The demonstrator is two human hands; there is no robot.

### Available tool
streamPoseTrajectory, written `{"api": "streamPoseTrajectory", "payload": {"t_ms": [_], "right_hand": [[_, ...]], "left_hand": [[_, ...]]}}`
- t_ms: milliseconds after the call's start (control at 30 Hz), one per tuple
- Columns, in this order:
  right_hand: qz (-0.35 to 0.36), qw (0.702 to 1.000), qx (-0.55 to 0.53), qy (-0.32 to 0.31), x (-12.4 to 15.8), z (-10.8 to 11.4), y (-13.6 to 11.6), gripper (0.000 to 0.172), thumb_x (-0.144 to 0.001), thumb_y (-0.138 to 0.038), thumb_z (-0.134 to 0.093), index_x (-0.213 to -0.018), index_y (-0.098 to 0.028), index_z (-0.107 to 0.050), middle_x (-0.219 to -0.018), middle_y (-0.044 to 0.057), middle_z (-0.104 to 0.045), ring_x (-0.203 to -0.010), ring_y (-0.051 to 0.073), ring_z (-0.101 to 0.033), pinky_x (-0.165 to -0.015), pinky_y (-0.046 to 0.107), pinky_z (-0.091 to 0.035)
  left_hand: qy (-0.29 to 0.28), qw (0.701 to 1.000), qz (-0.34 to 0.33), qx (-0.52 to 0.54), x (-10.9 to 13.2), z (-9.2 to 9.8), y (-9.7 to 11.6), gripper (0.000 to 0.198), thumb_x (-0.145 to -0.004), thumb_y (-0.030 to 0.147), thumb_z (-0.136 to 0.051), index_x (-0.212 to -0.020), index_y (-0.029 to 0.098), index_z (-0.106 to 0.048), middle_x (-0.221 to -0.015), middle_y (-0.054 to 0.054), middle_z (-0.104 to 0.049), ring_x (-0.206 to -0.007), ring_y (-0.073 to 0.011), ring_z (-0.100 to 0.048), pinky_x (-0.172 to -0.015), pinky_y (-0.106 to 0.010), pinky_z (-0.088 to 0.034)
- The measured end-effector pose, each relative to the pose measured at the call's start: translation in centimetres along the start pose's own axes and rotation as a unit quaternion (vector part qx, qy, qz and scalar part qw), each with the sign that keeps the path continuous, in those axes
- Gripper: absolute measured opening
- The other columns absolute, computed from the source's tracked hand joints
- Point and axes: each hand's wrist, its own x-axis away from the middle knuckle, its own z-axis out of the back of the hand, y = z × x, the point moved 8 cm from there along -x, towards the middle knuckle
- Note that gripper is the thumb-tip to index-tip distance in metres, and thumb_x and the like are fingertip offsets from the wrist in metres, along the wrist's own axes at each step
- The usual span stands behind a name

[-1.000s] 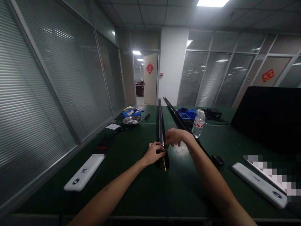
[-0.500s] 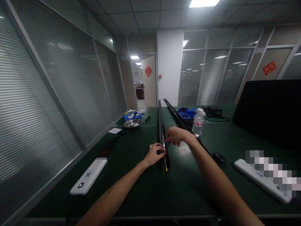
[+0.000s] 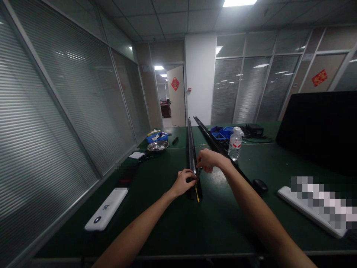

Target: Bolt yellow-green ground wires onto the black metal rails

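A long black channel-shaped strip [image 3: 191, 145] lies lengthwise on the green table, pointing away from me. Near its close end, my left hand [image 3: 184, 182] rests over it with bent fingers, thumb and fingertips together at the strip. Just right of the strip, my right hand [image 3: 208, 160] is closed around something thin and dark that points down toward my left fingertips; it is too small to name. A short yellow piece [image 3: 197, 195] sticks out below my left fingers at the strip's near end.
A second black strip [image 3: 210, 137] slants at the right, beside a water bottle [image 3: 235, 144] and blue bins [image 3: 218, 136]. A metal bowl [image 3: 157, 146], white case [image 3: 107, 209], mouse [image 3: 260, 185], white bar [image 3: 309, 212] and dark screen [image 3: 320, 130] also stand about.
The view has shifted very slightly. Both hands stay at nearly the same place on the strip; the right fingers have moved a little.
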Motion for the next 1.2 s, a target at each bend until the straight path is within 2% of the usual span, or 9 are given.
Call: {"api": "streamPoseTrajectory", "payload": {"t_ms": [333,767,1200], "right_hand": [[-0.009,1.000,-0.003,-0.009,0.14,-0.10,-0.04,0.012,-0.089,-0.015,-0.068,-0.079,-0.008,-0.070,-0.054,0.004,-0.069,-0.052,0.018,-0.074,-0.056,0.023,-0.064],[0.004,1.000,0.025,0.002,0.51,0.00,-0.28,0.007,-0.085,-0.009,-0.066,-0.086,-0.009,-0.073,-0.056,0.002,-0.070,-0.054,0.017,-0.074,-0.056,0.022,-0.062],[0.011,0.998,0.063,0.006,0.62,0.14,-0.64,0.015,-0.080,-0.009,-0.068,-0.092,-0.010,-0.077,-0.069,0.005,-0.074,-0.060,0.017,-0.073,-0.053,0.021,-0.060]], "left_hand": [[-0.005,1.000,0.003,-0.002,0.17,0.30,0.61,0.013,-0.088,0.025,-0.073,-0.100,0.024,-0.079,-0.124,-0.006,-0.066,-0.126,-0.0308,-0.055,-0.111,-0.050,-0.039],[0.000,1.000,0.000,-0.008,0.03,0.07,0.40,0.014,-0.088,0.023,-0.075,-0.101,0.023,-0.079,-0.124,-0.007,-0.065,-0.125,-0.0301,-0.057,-0.113,-0.048,-0.037],[-0.007,1.000,-0.001,-0.007,0.21,0.34,0.83,0.014,-0.088,0.026,-0.075,-0.102,0.024,-0.078,-0.124,-0.006,-0.066,-0.124,-0.0297,-0.057,-0.112,-0.047,-0.038]]}}
